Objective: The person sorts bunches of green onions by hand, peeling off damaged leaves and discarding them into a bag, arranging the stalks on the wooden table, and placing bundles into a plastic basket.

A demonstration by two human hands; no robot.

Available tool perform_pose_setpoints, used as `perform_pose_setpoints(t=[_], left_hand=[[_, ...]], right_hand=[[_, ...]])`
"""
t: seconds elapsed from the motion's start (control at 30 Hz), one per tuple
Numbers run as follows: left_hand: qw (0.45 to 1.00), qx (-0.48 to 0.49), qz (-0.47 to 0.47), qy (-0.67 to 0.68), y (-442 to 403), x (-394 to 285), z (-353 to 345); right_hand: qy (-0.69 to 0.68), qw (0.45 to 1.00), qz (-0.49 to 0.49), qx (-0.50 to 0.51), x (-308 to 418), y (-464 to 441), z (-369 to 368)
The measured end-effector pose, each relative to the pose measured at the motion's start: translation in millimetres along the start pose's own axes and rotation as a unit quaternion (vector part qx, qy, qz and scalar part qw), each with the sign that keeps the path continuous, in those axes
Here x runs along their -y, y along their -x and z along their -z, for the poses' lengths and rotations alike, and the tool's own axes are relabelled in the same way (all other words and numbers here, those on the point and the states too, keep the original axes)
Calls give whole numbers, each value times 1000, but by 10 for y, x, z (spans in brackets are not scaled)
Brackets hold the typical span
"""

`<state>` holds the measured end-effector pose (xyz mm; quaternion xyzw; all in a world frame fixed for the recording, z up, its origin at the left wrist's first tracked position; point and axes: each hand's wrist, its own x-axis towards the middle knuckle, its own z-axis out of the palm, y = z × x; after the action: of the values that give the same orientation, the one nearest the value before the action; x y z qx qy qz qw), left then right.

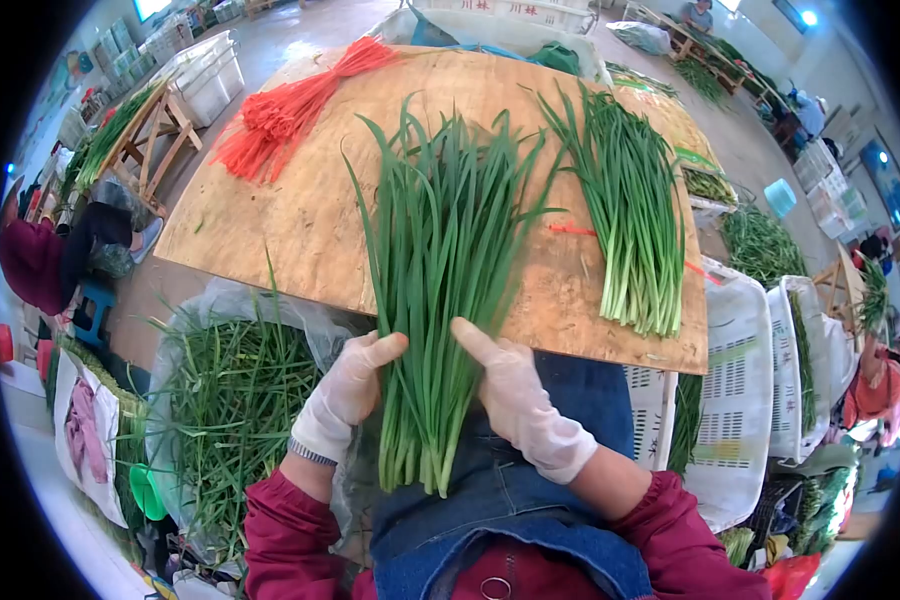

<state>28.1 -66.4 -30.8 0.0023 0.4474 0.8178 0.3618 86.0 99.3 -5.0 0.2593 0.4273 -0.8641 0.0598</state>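
A bunch of garlic chives (440,240) lies over the near edge of the wooden table (270,230), its pale cut ends toward my body and its green leaf tips pointing away. My left hand (345,390), in a whitish glove with the thumb tip bare, grips the bunch from the left. From the right my gloved right hand (525,405) closes on it, thumb across the top. Most of the fingers are hidden beneath the leaves. A second bunch of garlic chives (635,220) rests at the table's right, beside a small red strip (572,229).
Red ties (300,110) lie heaped at the table's far left. A plastic bag (240,360) of loose greens stands below on the left. White crates (730,400) stand at the right. A person in dark red (35,260) sits at the far left.
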Motion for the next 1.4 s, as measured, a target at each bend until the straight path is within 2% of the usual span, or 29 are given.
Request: perform_pose_setpoints(t=[0.07,0.1,0.17,0.3,0.37,0.43,0.5,0.57,0.6,0.7,0.8,0.87,1.07,1.17,1.23,1.3,1.37,1.4], left_hand=[[998,-6,41,-57,32,-22,-171],[991,-20,40,-126,73,-31,-296],[986,-54,-32,-157,195,-109,-550],[948,-61,-153,-271,264,-373,-813],[937,-51,-212,-272,224,-580,-1006],[905,-45,-287,-312,143,-768,-1162],[883,-32,-343,-319,21,-887,-1276],[875,-30,-379,-299,-79,-945,-1391],[890,-8,-382,-250,-153,-940,-1404],[903,33,-363,-227,-355,-891,-1339],[899,1,-338,-277,-607,-701,-1148],[903,-13,-304,-303,-645,-654,-1116],[907,6,-302,-295,-761,-628,-1180],[872,6,-290,-395,-796,-788,-1412],[862,60,-315,-393,-869,-918,-1715],[846,85,-303,-430,-991,-1053,-2023],[844,89,-247,-467,-1110,-1118,-2353],[852,123,-246,-446,-1245,-1073,-2455]], right_hand=[[-53,997,30,50,-83,-23,-175],[-14,999,30,43,-118,-28,-192],[10,998,53,17,-43,104,-282],[79,962,244,94,287,208,-433],[82,940,290,161,630,265,-554],[151,905,361,165,898,228,-598],[142,885,398,196,1106,186,-635],[132,883,394,218,1287,211,-644],[146,880,398,216,1345,191,-617],[183,868,413,203,1391,66,-486],[231,855,431,175,1243,-247,-219],[212,867,415,180,1150,-392,-105],[157,885,391,197,1153,-438,-83],[145,881,416,169,1343,-346,-83],[151,872,436,162,1665,-206,-88],[183,872,446,83,1966,-112,-1],[131,908,388,83,2259,-82,176],[125,917,375,53,2377,-106,295]])
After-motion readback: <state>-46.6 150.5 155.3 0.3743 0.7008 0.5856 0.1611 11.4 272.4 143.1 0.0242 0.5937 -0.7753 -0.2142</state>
